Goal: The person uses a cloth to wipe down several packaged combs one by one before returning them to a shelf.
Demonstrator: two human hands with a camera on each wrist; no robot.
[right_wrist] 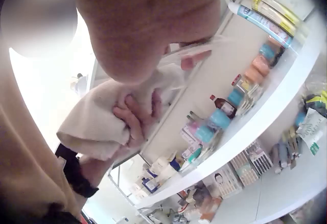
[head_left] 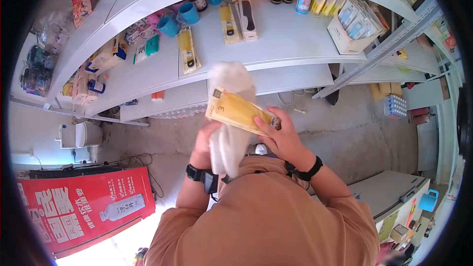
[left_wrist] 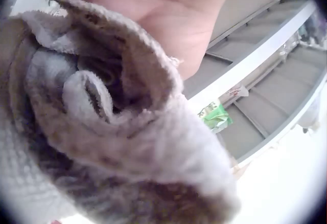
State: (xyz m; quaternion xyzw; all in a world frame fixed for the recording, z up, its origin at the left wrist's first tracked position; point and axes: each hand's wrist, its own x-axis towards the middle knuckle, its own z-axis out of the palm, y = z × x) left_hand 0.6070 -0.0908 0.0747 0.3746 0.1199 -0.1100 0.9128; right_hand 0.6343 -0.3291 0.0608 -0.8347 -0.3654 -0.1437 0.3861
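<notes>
In the head view my left hand [head_left: 204, 140] grips a white cloth [head_left: 229, 113] that stands up in front of me. My right hand [head_left: 276, 135] holds a long yellow packaged item [head_left: 239, 112] flat against the cloth. The left wrist view is filled by the grey-white cloth [left_wrist: 102, 132] bunched under my palm [left_wrist: 168, 19]. In the right wrist view the fingers [right_wrist: 135, 119] of the left hand curl round the cloth [right_wrist: 97, 124], and the clear edge of the package [right_wrist: 196, 55] shows under my right palm.
White shelves [head_left: 290, 39] ahead carry similar yellow packages [head_left: 188, 51], blue mugs [head_left: 178, 19], bottles and boxed goods [head_left: 354, 22]. A red poster [head_left: 84, 207] lies at lower left on the concrete floor. A white cabinet [head_left: 389, 192] stands at right.
</notes>
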